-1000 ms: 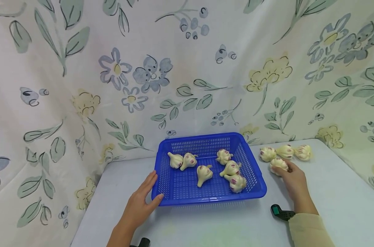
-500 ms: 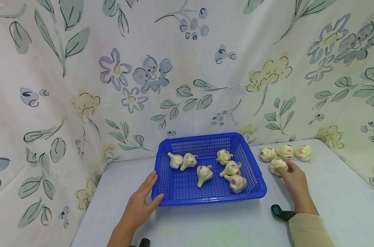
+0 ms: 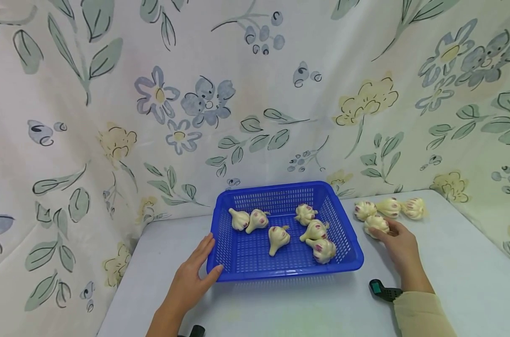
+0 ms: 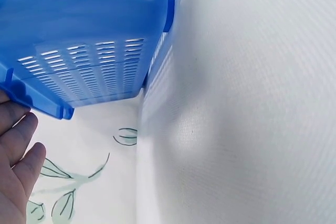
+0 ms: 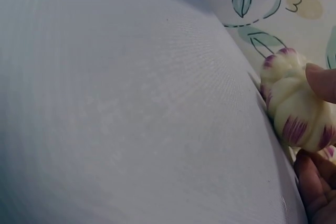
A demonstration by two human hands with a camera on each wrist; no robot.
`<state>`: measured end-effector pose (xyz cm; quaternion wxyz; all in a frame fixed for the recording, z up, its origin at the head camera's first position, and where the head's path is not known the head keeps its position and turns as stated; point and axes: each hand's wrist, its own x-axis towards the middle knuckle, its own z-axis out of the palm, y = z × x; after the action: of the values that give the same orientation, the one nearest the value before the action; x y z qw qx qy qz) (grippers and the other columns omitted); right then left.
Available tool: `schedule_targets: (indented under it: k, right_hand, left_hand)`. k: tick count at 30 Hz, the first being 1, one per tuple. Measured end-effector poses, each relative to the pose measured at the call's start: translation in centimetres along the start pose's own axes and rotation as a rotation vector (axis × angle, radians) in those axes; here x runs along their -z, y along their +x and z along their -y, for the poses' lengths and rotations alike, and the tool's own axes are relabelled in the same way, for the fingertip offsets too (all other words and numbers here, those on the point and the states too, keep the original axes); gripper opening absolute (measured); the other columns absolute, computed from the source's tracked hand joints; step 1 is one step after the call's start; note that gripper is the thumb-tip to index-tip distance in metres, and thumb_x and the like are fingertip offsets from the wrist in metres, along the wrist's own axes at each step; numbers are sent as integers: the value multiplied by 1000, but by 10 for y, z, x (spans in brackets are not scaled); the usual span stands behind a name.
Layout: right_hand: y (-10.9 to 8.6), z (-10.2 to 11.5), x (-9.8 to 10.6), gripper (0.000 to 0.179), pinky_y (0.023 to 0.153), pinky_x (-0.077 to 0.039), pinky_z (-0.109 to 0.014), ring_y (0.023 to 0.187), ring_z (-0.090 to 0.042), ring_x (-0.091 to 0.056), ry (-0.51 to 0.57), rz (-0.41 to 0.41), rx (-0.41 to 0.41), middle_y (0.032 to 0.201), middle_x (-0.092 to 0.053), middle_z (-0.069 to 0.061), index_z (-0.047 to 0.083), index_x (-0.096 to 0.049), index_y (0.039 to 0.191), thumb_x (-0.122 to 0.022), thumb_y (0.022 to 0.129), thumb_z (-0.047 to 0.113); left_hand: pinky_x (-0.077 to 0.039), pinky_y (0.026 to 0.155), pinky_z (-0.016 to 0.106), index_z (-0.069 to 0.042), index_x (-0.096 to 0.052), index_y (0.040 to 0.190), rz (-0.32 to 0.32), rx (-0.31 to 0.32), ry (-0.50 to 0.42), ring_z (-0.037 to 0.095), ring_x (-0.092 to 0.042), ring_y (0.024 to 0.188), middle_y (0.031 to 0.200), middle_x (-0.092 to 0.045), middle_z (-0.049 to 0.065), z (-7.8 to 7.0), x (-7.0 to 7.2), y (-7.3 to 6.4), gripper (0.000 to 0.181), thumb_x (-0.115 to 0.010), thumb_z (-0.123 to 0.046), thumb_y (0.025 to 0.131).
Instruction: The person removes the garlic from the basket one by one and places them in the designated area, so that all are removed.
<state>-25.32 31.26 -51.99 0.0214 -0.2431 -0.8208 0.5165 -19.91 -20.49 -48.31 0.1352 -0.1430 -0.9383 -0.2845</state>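
My right hand (image 3: 403, 245) pinches a white garlic bulb (image 3: 375, 223) with purple streaks, just right of the blue plastic basket (image 3: 284, 272). In the right wrist view the thumb presses one side of that garlic bulb (image 5: 296, 106) while fingertips lie against the other, low by the tabletop. My left hand (image 3: 192, 276) rests at the basket's left front corner with its fingers extended along the rim. From the left wrist view, the fingers of this hand (image 4: 18, 150) touch the outside of the blue basket (image 4: 84, 72). Several garlic bulbs (image 3: 278, 238) lie inside the basket.
Three more garlic bulbs (image 3: 388, 207) sit in a row behind the right hand, at the table's back right. A white cloth covers the table (image 3: 280, 309). A floral curtain (image 3: 246, 93) hangs behind it. Black wrist devices (image 3: 383, 291) are strapped at both wrists.
The garlic bulb at my right hand has shifted slightly left and away from me, with the thumb following it. My left hand and the basket stay put.
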Motion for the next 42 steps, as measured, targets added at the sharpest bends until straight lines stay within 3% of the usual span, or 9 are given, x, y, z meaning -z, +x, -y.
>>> schedule_targets:
  k: [19, 24, 33, 42]
  right_hand:
    - [-4, 4, -1, 94, 102, -41, -58, 131, -42, -39, -22, -11, -4, 151, -36, -27, 7, -26, 155, -62, 87, 61]
    - [-5, 6, -1, 94, 102, -40, -58, 130, -42, -39, -24, -12, -16, 151, -36, -27, 7, -26, 156, -62, 87, 61]
    - [-3, 3, -1, 95, 97, -42, -56, 127, -41, -41, -37, -15, -13, 149, -38, -26, 8, -26, 156, -62, 86, 64]
    - [-3, 3, -2, 96, 103, -39, -60, 131, -42, -39, -23, -13, -26, 151, -35, -26, 9, -26, 156, -62, 86, 63]
  left_hand:
    - [-40, 108, 50, -19, -42, 151, -4, -16, -4, 24, -39, 143, 159, -33, -5, 2, -1, -1, 69, -68, -41, 91]
    - [-40, 107, 50, -17, -43, 150, -5, -23, -5, 25, -39, 143, 159, -36, -1, 0, 0, -1, 69, -68, -42, 91]
    - [-40, 107, 50, -18, -42, 151, 8, 2, -15, 25, -38, 144, 159, -34, -3, 0, 0, 0, 69, -70, -37, 90]
    - [-39, 108, 49, -20, -42, 151, 14, 8, -16, 24, -37, 144, 160, -33, -6, 1, 0, -1, 69, -69, -38, 91]
